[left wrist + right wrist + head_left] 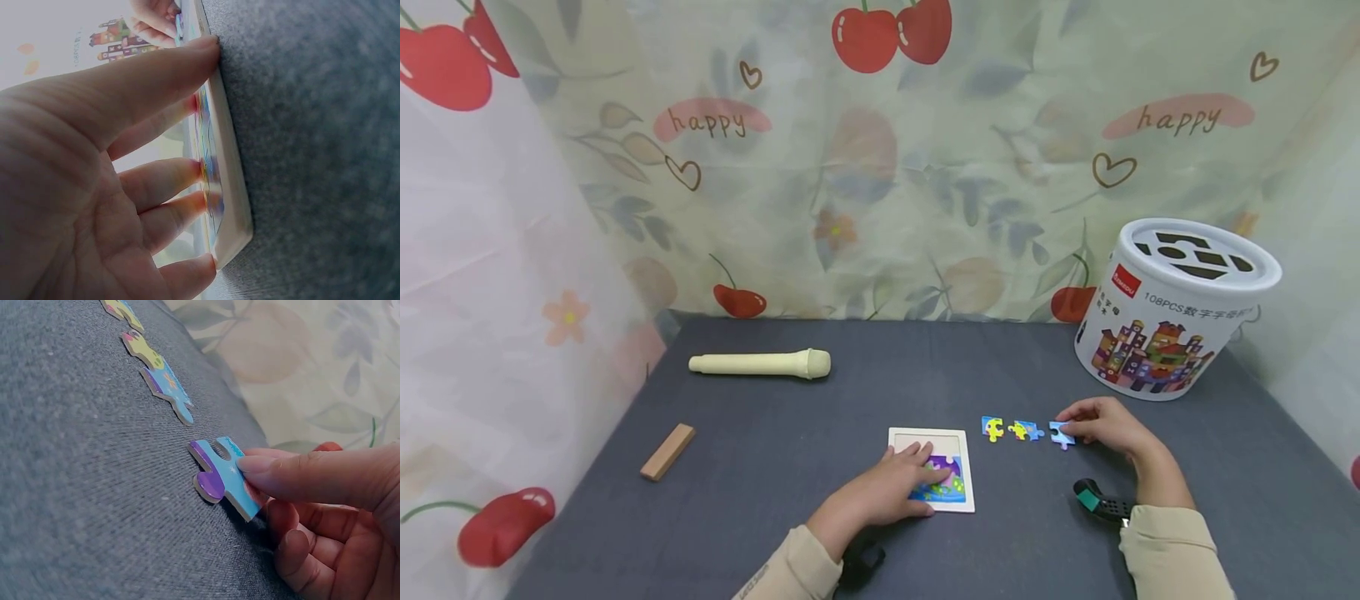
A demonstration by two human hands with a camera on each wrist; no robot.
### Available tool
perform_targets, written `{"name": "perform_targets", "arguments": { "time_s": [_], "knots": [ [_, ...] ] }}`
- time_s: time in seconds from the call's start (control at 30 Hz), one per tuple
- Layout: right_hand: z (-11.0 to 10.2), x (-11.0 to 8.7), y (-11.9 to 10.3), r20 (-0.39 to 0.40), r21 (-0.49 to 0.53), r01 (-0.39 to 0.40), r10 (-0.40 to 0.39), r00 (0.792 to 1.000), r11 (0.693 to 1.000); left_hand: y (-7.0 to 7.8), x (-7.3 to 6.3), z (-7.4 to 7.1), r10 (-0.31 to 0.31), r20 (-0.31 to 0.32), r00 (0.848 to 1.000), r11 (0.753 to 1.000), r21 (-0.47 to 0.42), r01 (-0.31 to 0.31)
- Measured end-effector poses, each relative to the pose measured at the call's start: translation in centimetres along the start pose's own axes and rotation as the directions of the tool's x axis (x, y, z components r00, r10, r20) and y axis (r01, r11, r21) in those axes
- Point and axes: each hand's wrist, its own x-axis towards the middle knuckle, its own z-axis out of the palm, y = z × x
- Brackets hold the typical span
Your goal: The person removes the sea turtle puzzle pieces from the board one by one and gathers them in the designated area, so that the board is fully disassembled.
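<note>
My left hand [891,487] lies spread over a white-framed jigsaw puzzle board [970,492], fingertips on the board and its assembled lower pieces. In the left wrist view the thumb [187,59] touches the frame's edge. My right hand [1105,429] pinches a blue and purple puzzle piece [219,469] between thumb and fingers, at or just above the cloth. Left of it in the head view are a yellow and blue puzzle piece [1026,430] and another puzzle piece [992,427], in a row with small gaps. The left hand hides part of the board.
A white bucket [1157,325] with a shape-cut lid stands at the back right. A cream toy microphone [760,364] lies at the back left, and a wooden block [667,452] nearer on the left. A printed curtain [887,208] hangs behind the dark cloth-covered table [775,467].
</note>
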Motion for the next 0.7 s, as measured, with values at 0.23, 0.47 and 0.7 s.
{"name": "perform_targets", "arguments": {
  "time_s": [0.23,0.47,0.7],
  "knots": [
    [0.49,0.06,-0.51,-0.026,-0.025,-0.056,0.056,0.998,0.998,0.00,-0.02,0.12,-0.007,0.010,1.000,1.000,-0.004,0.007],
    [0.58,0.32,-0.51,-0.045,-0.037,-0.044,0.042,0.998,0.998,0.00,-0.02,0.09,-0.010,0.004,1.000,1.000,0.000,0.010],
    [0.51,0.12,-0.80,-0.043,-0.015,-0.048,0.047,0.998,0.999,0.02,-0.02,0.00,-0.005,0.003,1.000,1.000,0.002,0.005]
  ]
}}
